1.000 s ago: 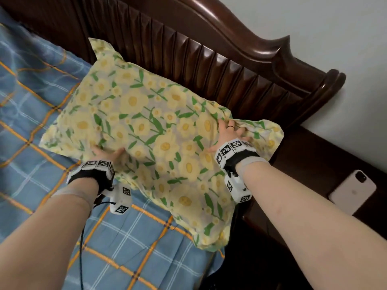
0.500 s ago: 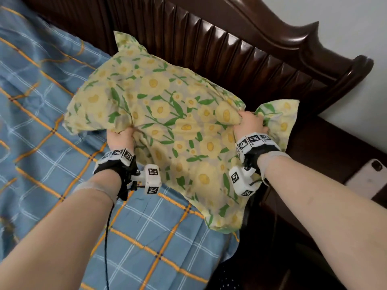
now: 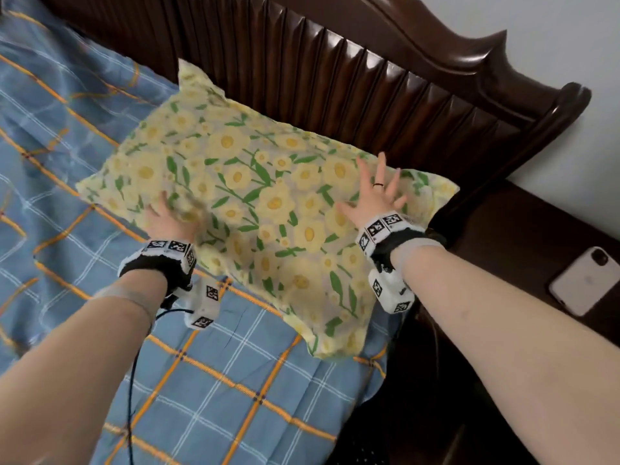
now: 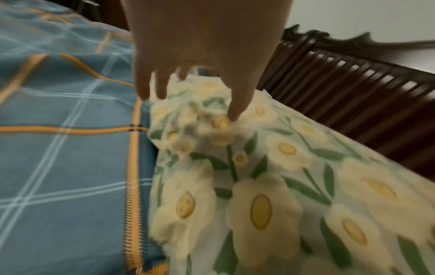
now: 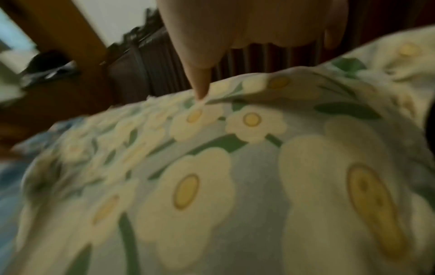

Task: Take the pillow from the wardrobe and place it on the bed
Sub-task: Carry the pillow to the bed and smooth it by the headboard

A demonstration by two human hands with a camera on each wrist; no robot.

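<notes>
Since the pillow (image 3: 255,203) already lies on the bed (image 3: 208,380), up against the headboard (image 3: 369,82), the job looks basically done and it's just pats at this point. Right hand (image 3: 375,196) is flat with fingers spread, resting on the top near the right end, gripping nothing. Left hand (image 3: 167,219) sits at the near-left edge; the head view is smeary there, but the left wrist view shows its fingers (image 4: 237,104) hanging fairly straight, tips just touching a bunched bit of fabric, so I'd call it loose, not holding, though the blur makes that a bit of a guess. What could go wrong: the near-right corner pokes out past the mattress edge toward the nightstand (image 3: 523,236) with the phone (image 3: 585,285) on it, so a hard shove could slide it off that side. Only the head view shows that overhang; the wrist views just show flowers up close.
</notes>
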